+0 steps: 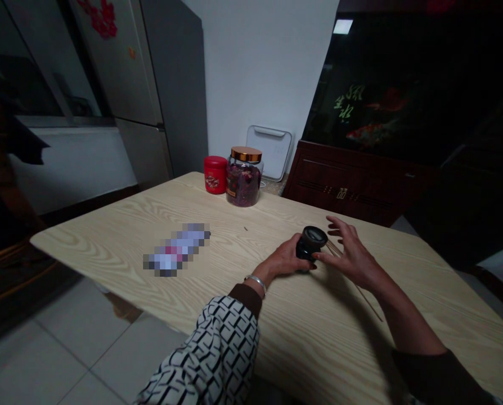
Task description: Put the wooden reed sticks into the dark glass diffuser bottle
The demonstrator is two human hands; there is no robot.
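My left hand [287,256], with a silver bangle at the wrist, is wrapped around a small dark jar [313,242] with a wide round black top. It holds the jar upright at the table [218,292]. My right hand [350,253] is just to the right, its fingers spread and its thumb close to the jar's side. Whether the thumb touches the jar I cannot tell. Thin wooden sticks [370,305] run past the right hand, partly hidden behind it, and their upper ends show near the jar.
A blurred-out flat object [178,250] lies on the left of the table. Farther back stand a red canister [215,174] and a glass jar [243,183] with a copper lid and dried purple-red contents. Behind are a white board [268,152], a fridge [173,84] and a dark cabinet [327,180].
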